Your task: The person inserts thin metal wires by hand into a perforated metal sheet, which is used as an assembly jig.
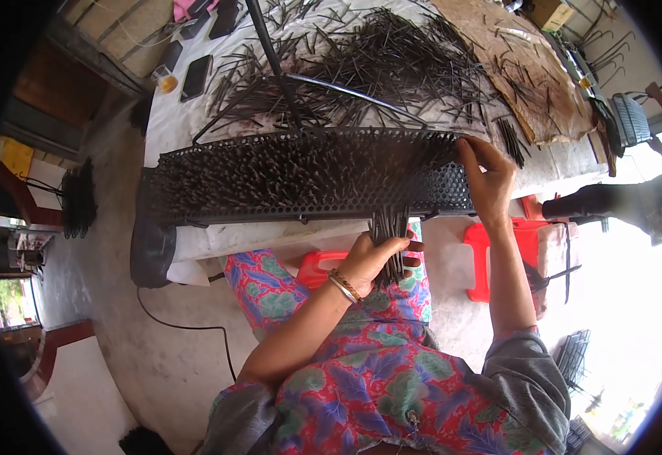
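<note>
A long black perforated rack lies across the near side of the table, its holes mostly filled with upright thin dark sticks. Bare holes show near its right end. My left hand is closed around a bundle of thin black sticks, held upright just in front of the rack's near edge. At the rack's far right corner is my right hand, thumb and forefinger brought together in a pinch. Whatever sits between those fingertips, if anything, is too small to make out.
Loose black sticks are heaped on the cloth-covered table behind the rack. A metal stand rises over it. A phone and a glass of amber drink are at the left. Red stools stand below; a cable crosses the floor.
</note>
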A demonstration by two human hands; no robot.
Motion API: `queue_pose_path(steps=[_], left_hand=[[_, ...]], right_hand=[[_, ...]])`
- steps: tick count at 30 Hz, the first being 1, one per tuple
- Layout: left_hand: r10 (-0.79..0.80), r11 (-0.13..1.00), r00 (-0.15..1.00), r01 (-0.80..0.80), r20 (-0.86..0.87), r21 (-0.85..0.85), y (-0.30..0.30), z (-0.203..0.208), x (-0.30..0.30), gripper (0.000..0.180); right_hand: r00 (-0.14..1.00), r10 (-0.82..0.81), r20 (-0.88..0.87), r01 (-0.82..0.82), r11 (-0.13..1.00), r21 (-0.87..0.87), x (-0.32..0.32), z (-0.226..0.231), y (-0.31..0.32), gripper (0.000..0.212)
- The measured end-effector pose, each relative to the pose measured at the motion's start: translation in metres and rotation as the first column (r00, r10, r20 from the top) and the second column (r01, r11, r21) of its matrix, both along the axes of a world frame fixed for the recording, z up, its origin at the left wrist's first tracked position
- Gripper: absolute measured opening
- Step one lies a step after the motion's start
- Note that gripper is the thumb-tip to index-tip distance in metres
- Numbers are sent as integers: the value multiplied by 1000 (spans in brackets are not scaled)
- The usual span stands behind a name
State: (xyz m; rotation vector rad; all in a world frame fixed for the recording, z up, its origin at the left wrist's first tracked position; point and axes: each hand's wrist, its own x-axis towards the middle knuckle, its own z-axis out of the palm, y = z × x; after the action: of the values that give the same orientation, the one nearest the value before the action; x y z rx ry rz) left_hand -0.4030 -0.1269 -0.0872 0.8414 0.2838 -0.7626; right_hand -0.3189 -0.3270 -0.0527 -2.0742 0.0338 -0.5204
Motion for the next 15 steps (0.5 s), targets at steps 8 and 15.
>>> queue_pose_path(steps=[8,15], left_hand=[[-5,1000,998,4,68,13,1,-10,-2,16],[-2,1000,999,2,37,5,3,-13,-3,23]], right_hand=[[989,-21,145,41,990,-138,-2,1,6,14],[973,87,215,-19,954,-300,-3,-6,15,14]])
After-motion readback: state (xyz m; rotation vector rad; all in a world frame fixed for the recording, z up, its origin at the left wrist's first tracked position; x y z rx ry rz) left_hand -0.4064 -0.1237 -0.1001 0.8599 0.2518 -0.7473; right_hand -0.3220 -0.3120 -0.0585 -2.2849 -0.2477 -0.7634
